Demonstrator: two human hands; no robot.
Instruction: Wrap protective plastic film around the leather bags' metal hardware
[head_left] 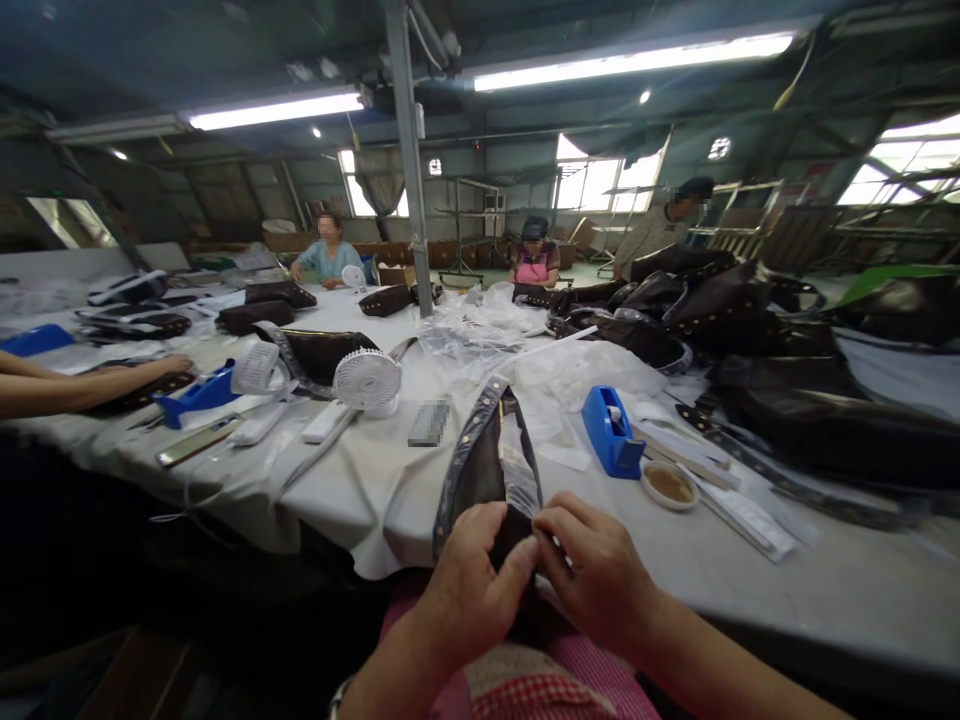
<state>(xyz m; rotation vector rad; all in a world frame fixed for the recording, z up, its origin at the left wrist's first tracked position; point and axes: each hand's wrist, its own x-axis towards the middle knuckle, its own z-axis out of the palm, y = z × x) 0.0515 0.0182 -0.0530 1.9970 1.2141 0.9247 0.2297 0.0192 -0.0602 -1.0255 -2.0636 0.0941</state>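
Dark-brown leather-look bag (pixel 480 475), approx. 6 o'clock, at the surface (pixel 750 545) edge; blue tape disp. (pixel 616 435) to its 3 o'clock. L hand (pixel 472 575): thumb & fingers slightly apart, bag's near end between. R hand (pixel 596 560): fingers pinched together on same end. Prob. light, soft, floppy; film-wrapped strap (pixel 463 445) likely slippery, so best hold bare near edge w/ both.

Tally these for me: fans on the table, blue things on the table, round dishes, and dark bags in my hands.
Fans: 3
Blue things: 3, one cut off by the left edge
Round dish: 1
Dark bag in your hands: 1
Total: 8
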